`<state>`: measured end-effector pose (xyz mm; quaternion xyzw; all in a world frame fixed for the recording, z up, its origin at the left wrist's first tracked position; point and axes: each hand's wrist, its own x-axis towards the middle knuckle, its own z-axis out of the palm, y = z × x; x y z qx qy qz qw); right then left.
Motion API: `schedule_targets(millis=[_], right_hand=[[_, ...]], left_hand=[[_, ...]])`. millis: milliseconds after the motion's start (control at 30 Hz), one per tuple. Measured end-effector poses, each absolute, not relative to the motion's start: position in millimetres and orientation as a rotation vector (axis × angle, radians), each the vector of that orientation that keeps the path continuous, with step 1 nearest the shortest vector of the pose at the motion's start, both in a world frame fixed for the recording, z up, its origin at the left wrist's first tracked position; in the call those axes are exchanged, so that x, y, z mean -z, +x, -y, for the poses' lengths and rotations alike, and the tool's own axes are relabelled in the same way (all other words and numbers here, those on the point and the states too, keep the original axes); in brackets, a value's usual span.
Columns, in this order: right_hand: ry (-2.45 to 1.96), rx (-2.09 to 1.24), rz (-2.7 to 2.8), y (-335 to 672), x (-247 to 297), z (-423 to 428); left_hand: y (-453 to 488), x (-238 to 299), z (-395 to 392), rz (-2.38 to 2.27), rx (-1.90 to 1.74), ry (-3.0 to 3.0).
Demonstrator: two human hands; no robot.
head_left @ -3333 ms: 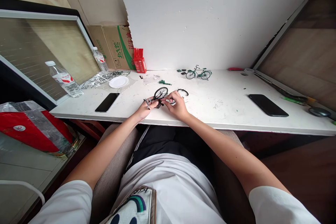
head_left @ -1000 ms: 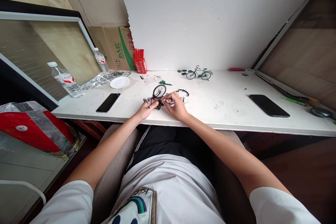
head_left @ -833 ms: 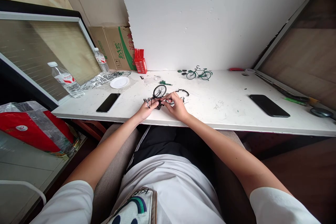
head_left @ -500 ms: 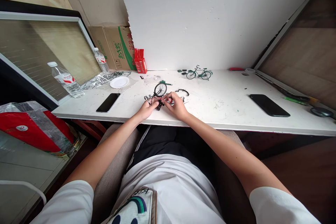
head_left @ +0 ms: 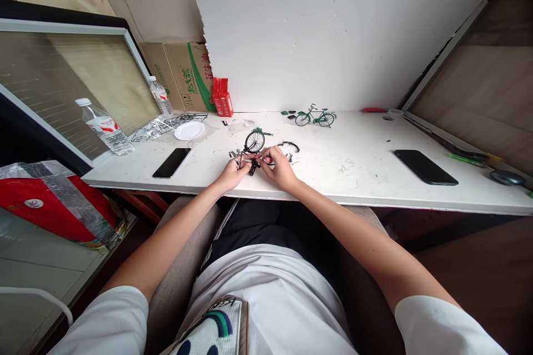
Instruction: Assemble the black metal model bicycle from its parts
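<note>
Near the table's front edge, my left hand (head_left: 232, 173) is closed on the black frame of a model bicycle (head_left: 254, 167). My right hand (head_left: 280, 168) pinches at the same part from the other side; the piece between its fingertips is too small to make out. Just beyond my fingers lies a spoked model wheel (head_left: 255, 141) with a green part (head_left: 259, 131) at its top. A curved black piece (head_left: 291, 146) rests to the right of my right hand. Farther back stands a green model bicycle (head_left: 315, 117), whole and upright.
Phones lie at left (head_left: 172, 163) and right (head_left: 425, 167). Water bottles (head_left: 106, 126), a white paper plate (head_left: 189, 131) and plastic-wrapped parts (head_left: 166, 125) are at the left. A red box (head_left: 222, 101) leans near the back panel. A computer mouse (head_left: 507, 177) sits far right.
The fingers of both hands have shifted very slightly around the black frame. Otherwise the table stays as it was.
</note>
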<state>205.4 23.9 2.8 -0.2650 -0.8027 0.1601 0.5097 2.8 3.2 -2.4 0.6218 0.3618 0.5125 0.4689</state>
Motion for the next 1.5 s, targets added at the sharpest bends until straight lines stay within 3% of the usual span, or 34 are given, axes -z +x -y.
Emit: schedule_targets(millis=[400,1133,1500], right_hand=[[-0.664,-0.428,1.94,207.3,-5.2,-22.1],[-0.701,-1.083,1.388,209.9,-0.9,-38.7],[-0.751,-1.098,1.325,212.2,-8.6,-33.8]], left_hand=[[4.6,6.7,-5.3,-0.937,-1.344,1.51],[5.5,-0.2,5.1,-0.974,-1.364,1.376],[4.6,2.3,6.8,-1.078,-1.412,1.392]])
